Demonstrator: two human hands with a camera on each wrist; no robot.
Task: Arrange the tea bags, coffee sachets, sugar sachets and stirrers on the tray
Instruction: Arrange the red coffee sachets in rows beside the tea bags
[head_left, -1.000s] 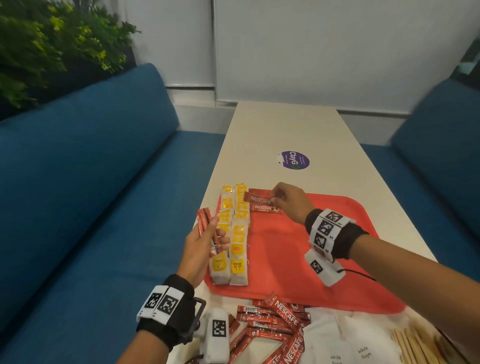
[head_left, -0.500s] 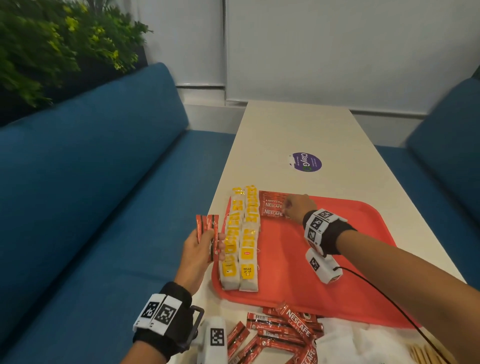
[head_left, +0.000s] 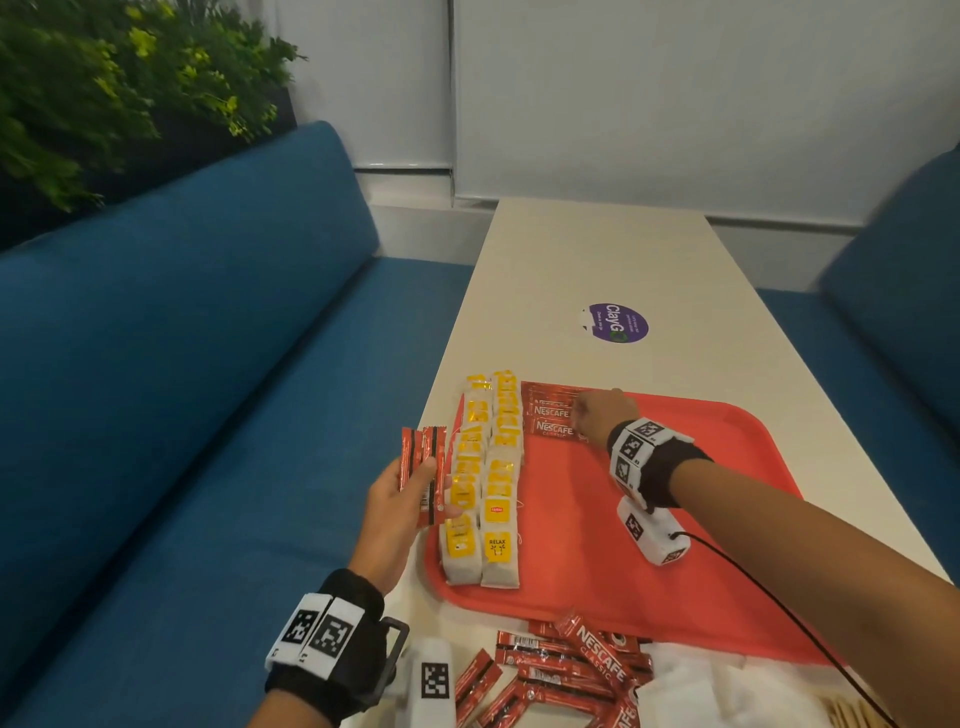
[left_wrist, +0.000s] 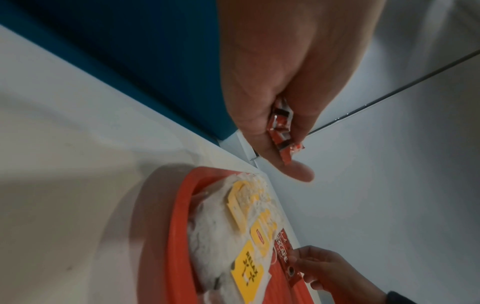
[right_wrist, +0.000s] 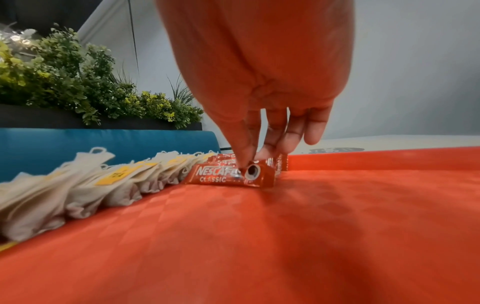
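Note:
A red tray (head_left: 727, 519) lies on the table, with tea bags (head_left: 488, 483) in two rows along its left side. Coffee sachets (head_left: 550, 415) lie side by side at the tray's far left corner. My right hand (head_left: 592, 421) reaches down onto them, thumb and fingers pinching the nearest sachet (right_wrist: 215, 176), which rests flat on the tray (right_wrist: 259, 236) beside the tea bags (right_wrist: 78, 185). My left hand (head_left: 410, 499) hovers left of the tray and grips a small bundle of coffee sachets (head_left: 423, 467), also seen as the sachet bundle (left_wrist: 281, 131) in the left hand (left_wrist: 280, 144).
Loose coffee sachets (head_left: 561, 670) lie in a heap on the table in front of the tray. White sugar sachets (head_left: 691, 691) and wooden stirrers (head_left: 857, 714) sit to their right. A purple sticker (head_left: 615, 323) is beyond the tray. Blue sofas flank the table.
My right hand has lowered a coffee sachet onto the tray's far left corner, against the ones lying there. My left hand keeps holding its bundle beside the tray.

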